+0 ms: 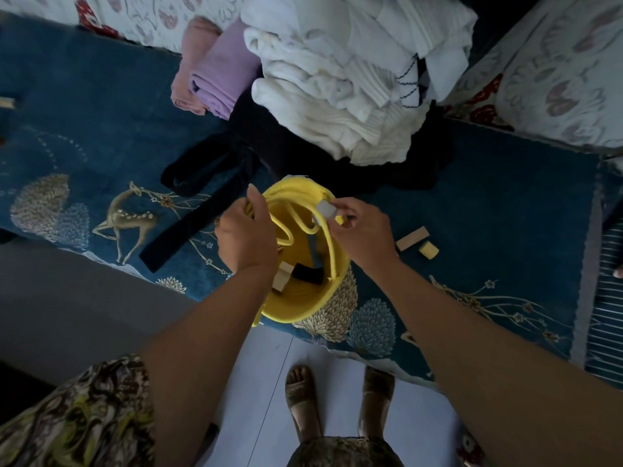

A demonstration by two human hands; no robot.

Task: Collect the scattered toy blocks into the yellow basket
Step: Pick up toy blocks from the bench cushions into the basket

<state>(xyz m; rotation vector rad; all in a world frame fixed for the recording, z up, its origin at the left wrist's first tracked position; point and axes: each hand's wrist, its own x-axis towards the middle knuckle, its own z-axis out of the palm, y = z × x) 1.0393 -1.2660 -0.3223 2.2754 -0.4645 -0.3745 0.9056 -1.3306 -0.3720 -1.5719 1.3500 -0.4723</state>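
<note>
The yellow rope basket (303, 303) stands on the blue carpet, seen from above. My left hand (247, 235) grips its left rim and a handle loop. My right hand (360, 230) is at the right rim, fingers pinched on a white tag or block (326, 208) beside the other handle; which it is I cannot tell. Inside the basket lie a pale wooden block (282, 276) and a black block (308, 274). On the carpet to the right rest a long wooden block (412, 238) and a small yellow block (428, 250).
A pile of white, purple and pink folded clothes (337, 79) with a dark garment and black strap (188, 230) lies behind the basket. Patterned cushions (556, 69) sit at top right. Another wooden block (7, 103) shows at the far left edge. My sandalled feet (337, 399) stand on pale tiles.
</note>
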